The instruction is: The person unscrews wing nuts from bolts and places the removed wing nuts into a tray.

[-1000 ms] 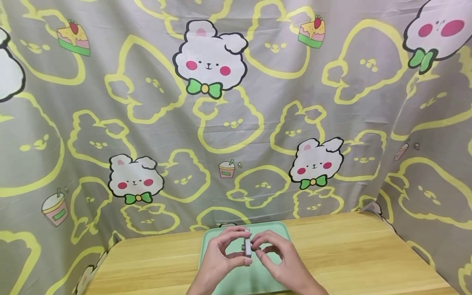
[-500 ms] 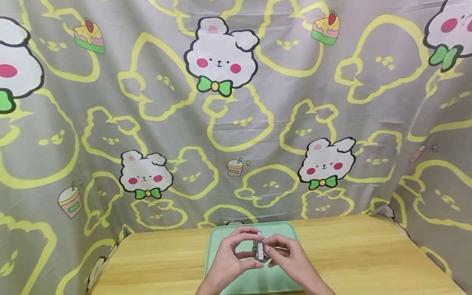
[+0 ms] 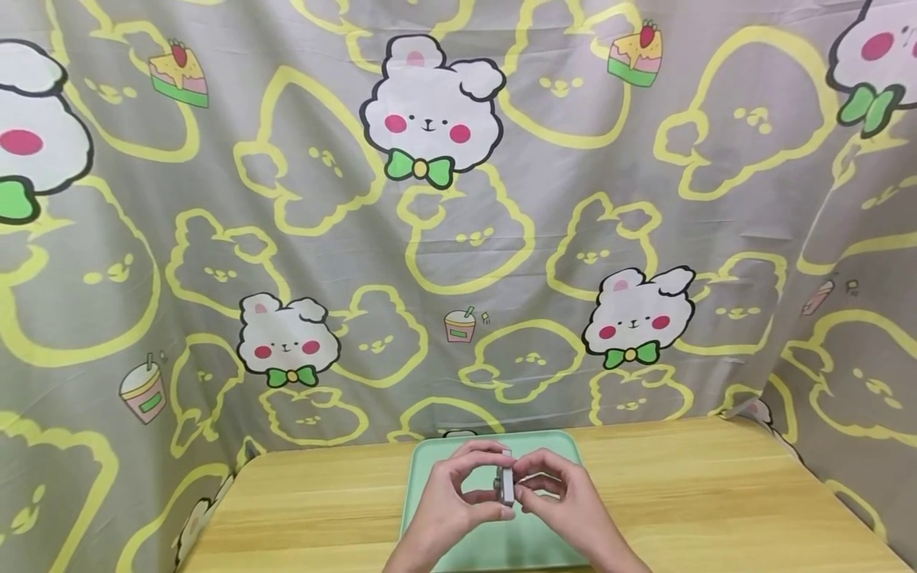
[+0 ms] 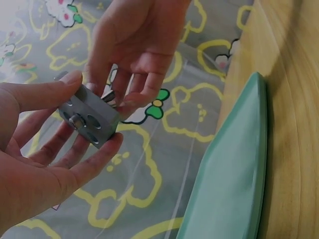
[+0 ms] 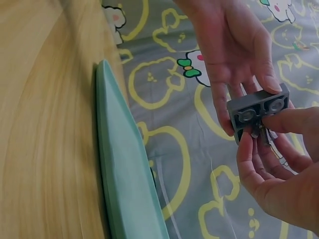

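Note:
My left hand grips a small grey block by two opposite edges, thumb on one and fingers on the other. Round holes show on one face of the block in the left wrist view, and a metal stud pokes out at its middle. The other face, seen in the right wrist view, is hollow with two round sockets. Against that hollow face, my right hand pinches a small metal screw between thumb and fingers. Fingertips partly hide the screw, so how far it sits in the block cannot be seen.
Below both hands a pale green tray lies on the wooden table. A grey curtain with rabbit prints hangs behind the table and along both sides.
The view has shifted, so hands and block appear a little further right. My right fingers have closed in from slightly apart to the block's face. The left hand keeps its grip.

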`<action>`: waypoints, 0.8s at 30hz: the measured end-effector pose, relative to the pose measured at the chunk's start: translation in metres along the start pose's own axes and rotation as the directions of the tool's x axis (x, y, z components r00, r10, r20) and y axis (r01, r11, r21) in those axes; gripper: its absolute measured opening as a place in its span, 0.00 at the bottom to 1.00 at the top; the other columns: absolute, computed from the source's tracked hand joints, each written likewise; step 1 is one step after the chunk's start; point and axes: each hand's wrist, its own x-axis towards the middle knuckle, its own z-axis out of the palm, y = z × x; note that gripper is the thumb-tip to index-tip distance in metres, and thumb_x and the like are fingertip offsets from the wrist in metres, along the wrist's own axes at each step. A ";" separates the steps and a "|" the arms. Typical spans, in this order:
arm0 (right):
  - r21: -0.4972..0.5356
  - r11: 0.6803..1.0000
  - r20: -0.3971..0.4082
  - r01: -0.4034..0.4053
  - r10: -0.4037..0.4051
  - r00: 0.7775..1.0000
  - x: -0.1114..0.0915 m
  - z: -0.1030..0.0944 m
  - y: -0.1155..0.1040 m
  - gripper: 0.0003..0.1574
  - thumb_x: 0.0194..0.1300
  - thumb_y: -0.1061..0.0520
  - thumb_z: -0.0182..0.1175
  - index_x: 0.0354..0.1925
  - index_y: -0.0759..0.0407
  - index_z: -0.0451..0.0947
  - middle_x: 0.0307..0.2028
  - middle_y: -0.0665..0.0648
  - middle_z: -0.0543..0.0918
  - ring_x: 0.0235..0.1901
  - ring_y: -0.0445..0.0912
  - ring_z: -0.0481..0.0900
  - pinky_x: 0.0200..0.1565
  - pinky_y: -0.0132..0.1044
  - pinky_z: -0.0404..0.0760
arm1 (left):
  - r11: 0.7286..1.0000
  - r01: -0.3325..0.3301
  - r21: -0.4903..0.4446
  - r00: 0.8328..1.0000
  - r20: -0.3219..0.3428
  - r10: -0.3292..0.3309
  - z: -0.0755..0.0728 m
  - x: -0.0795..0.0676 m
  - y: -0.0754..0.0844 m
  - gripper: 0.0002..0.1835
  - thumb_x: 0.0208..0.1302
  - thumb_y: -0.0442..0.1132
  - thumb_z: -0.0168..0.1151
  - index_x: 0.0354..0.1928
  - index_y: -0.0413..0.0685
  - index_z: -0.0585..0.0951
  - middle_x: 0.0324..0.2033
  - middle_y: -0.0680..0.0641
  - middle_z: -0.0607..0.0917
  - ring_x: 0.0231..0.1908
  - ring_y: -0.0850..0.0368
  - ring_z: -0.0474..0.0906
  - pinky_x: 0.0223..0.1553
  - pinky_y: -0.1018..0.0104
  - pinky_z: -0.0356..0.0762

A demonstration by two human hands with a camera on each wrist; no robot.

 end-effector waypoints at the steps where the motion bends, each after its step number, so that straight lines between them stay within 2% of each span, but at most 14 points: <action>1: -0.010 1.000 -0.008 0.019 -0.019 1.000 0.000 0.001 0.000 0.15 0.66 0.66 0.68 0.49 0.69 0.78 0.47 0.65 0.81 0.42 0.48 0.86 0.41 0.37 0.89 | 1.000 0.004 -0.004 1.000 -0.001 -0.004 0.000 0.000 0.000 0.26 0.49 0.24 0.79 0.54 0.41 0.86 0.60 0.39 0.77 0.61 0.50 0.76 0.51 0.53 0.87; 6: -0.056 0.993 -0.034 0.105 -0.107 0.994 -0.001 0.007 0.001 0.12 0.65 0.68 0.68 0.46 0.65 0.78 0.46 0.63 0.81 0.44 0.45 0.86 0.43 0.36 0.89 | 0.999 0.018 -0.028 1.000 -0.003 -0.018 -0.002 0.000 -0.001 0.27 0.48 0.26 0.80 0.54 0.40 0.86 0.61 0.38 0.77 0.61 0.51 0.76 0.52 0.52 0.87; 11: -0.145 0.966 -0.049 0.213 -0.222 0.974 -0.002 0.007 0.004 0.12 0.64 0.68 0.70 0.43 0.58 0.79 0.42 0.58 0.83 0.43 0.44 0.86 0.42 0.38 0.90 | 0.999 0.018 -0.051 1.000 0.006 -0.018 -0.002 0.001 -0.001 0.27 0.50 0.26 0.80 0.55 0.35 0.84 0.61 0.38 0.77 0.61 0.51 0.76 0.54 0.51 0.86; 14: -0.193 0.931 -0.039 0.310 -0.323 0.946 -0.002 0.005 0.008 0.14 0.63 0.68 0.70 0.43 0.54 0.80 0.41 0.54 0.84 0.42 0.43 0.86 0.41 0.38 0.90 | 0.998 0.017 -0.059 1.000 0.015 -0.016 -0.003 0.002 -0.001 0.27 0.50 0.27 0.79 0.56 0.34 0.83 0.61 0.37 0.76 0.62 0.50 0.75 0.54 0.51 0.86; 15: -0.209 0.912 -0.027 0.354 -0.367 0.930 -0.002 0.004 0.010 0.15 0.63 0.69 0.71 0.43 0.53 0.81 0.42 0.53 0.84 0.43 0.43 0.86 0.42 0.39 0.90 | 0.998 0.018 -0.068 1.000 0.017 -0.017 -0.003 0.002 -0.001 0.27 0.51 0.26 0.79 0.56 0.33 0.83 0.61 0.36 0.76 0.62 0.50 0.75 0.54 0.50 0.86; 17: -0.254 0.850 0.001 0.461 -0.477 0.879 -0.001 0.003 0.015 0.18 0.62 0.70 0.71 0.45 0.52 0.81 0.42 0.52 0.85 0.43 0.44 0.86 0.41 0.39 0.91 | 0.996 0.021 -0.086 1.000 0.020 -0.019 -0.004 0.002 -0.001 0.27 0.51 0.26 0.79 0.56 0.34 0.83 0.62 0.35 0.75 0.63 0.50 0.75 0.55 0.49 0.85; 19: -0.314 0.764 0.029 0.564 -0.586 0.810 0.000 0.002 0.018 0.21 0.60 0.72 0.72 0.46 0.52 0.82 0.43 0.51 0.85 0.43 0.44 0.86 0.41 0.36 0.90 | 0.994 0.022 -0.107 1.000 0.022 -0.020 -0.005 0.001 -0.001 0.27 0.51 0.25 0.78 0.56 0.35 0.83 0.63 0.34 0.74 0.63 0.51 0.74 0.55 0.48 0.85; 21: -0.390 0.649 0.062 0.653 -0.689 0.722 0.002 0.001 0.021 0.20 0.60 0.71 0.72 0.46 0.52 0.83 0.43 0.50 0.85 0.43 0.44 0.86 0.43 0.32 0.89 | 0.992 0.025 -0.125 0.999 0.023 -0.022 -0.005 0.000 -0.001 0.27 0.52 0.26 0.78 0.56 0.34 0.83 0.63 0.34 0.74 0.64 0.51 0.74 0.55 0.47 0.85; 24: -0.496 0.468 0.113 0.731 -0.800 0.589 0.006 0.001 0.024 0.08 0.68 0.63 0.69 0.45 0.54 0.84 0.43 0.50 0.85 0.41 0.42 0.85 0.46 0.26 0.85 | 0.990 0.030 -0.137 0.999 0.025 -0.027 -0.006 -0.001 0.000 0.27 0.53 0.27 0.78 0.57 0.33 0.82 0.64 0.34 0.73 0.64 0.51 0.73 0.55 0.47 0.84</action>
